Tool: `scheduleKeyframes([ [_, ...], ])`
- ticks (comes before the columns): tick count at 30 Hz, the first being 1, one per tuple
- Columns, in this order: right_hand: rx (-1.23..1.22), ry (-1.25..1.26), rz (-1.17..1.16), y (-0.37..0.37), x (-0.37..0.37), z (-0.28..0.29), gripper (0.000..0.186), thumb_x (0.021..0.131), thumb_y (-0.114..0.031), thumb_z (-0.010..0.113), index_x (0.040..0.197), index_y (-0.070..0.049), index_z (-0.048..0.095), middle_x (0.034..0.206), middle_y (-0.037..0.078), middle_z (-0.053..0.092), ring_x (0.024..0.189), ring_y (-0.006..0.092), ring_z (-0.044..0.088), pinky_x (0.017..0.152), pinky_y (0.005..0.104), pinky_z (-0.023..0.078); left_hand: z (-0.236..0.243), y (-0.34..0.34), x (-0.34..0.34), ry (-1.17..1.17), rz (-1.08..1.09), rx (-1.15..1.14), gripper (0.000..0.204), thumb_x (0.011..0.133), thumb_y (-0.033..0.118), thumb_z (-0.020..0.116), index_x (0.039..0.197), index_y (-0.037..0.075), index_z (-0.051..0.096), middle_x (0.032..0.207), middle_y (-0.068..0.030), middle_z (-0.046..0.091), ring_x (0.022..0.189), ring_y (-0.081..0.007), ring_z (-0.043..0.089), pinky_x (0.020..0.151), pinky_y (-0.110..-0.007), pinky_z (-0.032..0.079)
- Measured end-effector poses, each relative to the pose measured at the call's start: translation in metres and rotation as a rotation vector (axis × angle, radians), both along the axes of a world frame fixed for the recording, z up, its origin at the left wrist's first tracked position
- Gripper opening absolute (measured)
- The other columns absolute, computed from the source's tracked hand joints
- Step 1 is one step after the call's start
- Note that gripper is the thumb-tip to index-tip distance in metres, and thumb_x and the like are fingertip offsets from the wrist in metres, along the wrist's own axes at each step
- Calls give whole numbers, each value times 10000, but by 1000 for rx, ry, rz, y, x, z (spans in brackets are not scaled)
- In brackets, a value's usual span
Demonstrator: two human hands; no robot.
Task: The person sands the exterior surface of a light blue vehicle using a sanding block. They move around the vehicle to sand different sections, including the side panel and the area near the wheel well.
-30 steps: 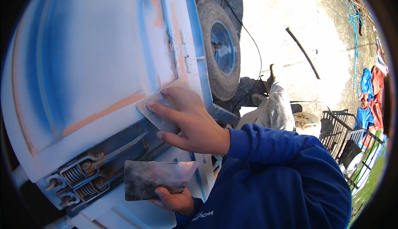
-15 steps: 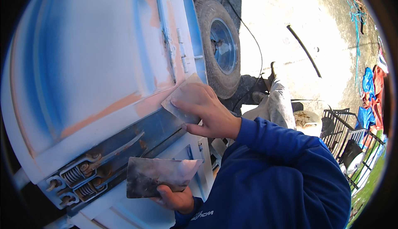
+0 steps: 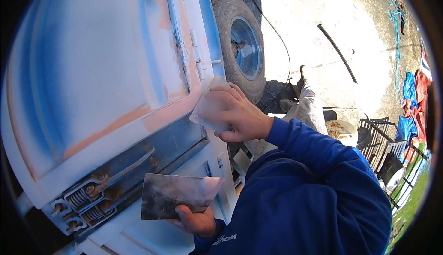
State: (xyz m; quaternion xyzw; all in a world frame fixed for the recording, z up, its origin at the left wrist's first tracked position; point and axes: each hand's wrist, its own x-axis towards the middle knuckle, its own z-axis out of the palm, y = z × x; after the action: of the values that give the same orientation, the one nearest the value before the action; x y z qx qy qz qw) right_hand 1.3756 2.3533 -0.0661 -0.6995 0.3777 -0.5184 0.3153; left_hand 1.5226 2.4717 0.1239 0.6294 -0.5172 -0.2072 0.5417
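Note:
My right hand (image 3: 235, 112) is closed on a thin, pale, flexible square sheet (image 3: 205, 112), pressing it against the lower corner of a white and blue vehicle panel (image 3: 110, 47). A pink patch (image 3: 168, 114) lies on the panel beside that sheet. Lower down, my left hand (image 3: 196, 220) grips a dark flat rectangular plate (image 3: 166, 199) by its near edge, thumb on top. Pinkish smears show on the plate's right part. Whether the pale sheet is plastic or paper I cannot tell.
Rusty springs and bolts (image 3: 87, 204) sit at the panel's lower left. A tyre with a blue rim (image 3: 244, 47) stands beyond my right hand. A cable runs over the concrete. A white bucket (image 3: 341, 130) and a black metal rack (image 3: 392, 158) are at the right.
My right hand has slid the pale sheet along the panel's lower edge, toward the corner by the wheel, and its angle has turned. My left hand and the dark plate have hardly moved.

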Motion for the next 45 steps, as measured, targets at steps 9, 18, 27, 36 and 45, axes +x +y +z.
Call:
scheduleKeyframes([
  [9,158,-2,110,20,-24,2,646,779,-329,702,1384,-175,534,1388,177,441,1364,352,360,1120,556,309,-3,0,5,180,-72,39,676,935,294,666,1486,71,344,1485,-139,400,1363,-311,411,1134,-463,358],
  [18,731,-1184,267,79,-122,77,611,979,-325,545,1494,-59,352,1465,212,441,1322,384,488,1066,519,426,-41,-27,-28,954,-159,474,425,1016,195,562,1410,79,453,1356,-72,542,1267,-229,520,1069,-431,425],
  [27,64,266,45,94,-129,132,668,725,7,775,1334,-175,571,1347,233,470,1252,440,507,1024,486,472,-4,-62,-78,1187,-263,501,356,1010,127,550,1343,35,465,1219,-79,591,1154,-176,581,969,-345,504],
  [36,497,122,-64,34,-80,141,251,911,5,568,1163,10,570,1039,153,646,939,265,668,816,350,520,18,6,-8,737,-238,192,525,917,118,602,1401,19,426,1289,-122,559,1170,-246,558,1006,-393,448],
  [45,266,270,-71,-1,-17,194,214,894,-106,548,1074,-26,632,991,180,634,921,391,631,798,467,514,-4,42,27,678,-39,79,581,896,227,674,1377,-16,457,1292,-141,554,1191,-265,544,1017,-401,432],
])
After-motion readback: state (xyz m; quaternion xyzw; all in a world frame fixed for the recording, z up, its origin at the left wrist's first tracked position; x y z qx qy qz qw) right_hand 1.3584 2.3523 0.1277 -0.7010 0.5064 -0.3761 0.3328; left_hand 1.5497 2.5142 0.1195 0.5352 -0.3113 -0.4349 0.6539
